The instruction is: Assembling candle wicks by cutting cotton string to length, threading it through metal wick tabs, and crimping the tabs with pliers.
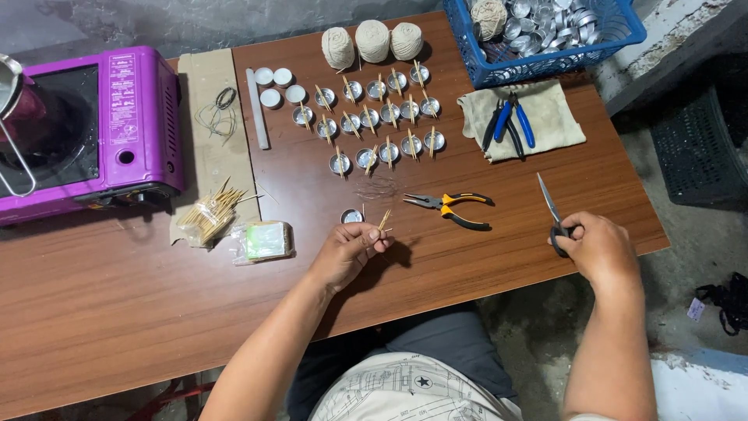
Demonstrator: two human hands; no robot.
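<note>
Left hand [347, 251]: fingers pinched shut on short wooden sticks [384, 221], tips up, just beside a small round metal cup [351, 216] on the brown tabletop [117, 296]. Right hand [596, 248]: fingers closed through black-handled scissors [552, 210], blades pointing away, clear of the work.

We find the stove [93, 129] at the upper left of the desk [117, 312]; the basket [545, 39] sits at the upper right; rows of small cups [374, 129] lie at upper centre, three twine balls [372, 40] above them; the cloth [538, 117] with cutters [508, 123] lies right of the cups; the pliers [448, 206] lie at centre, between our hands.
</note>
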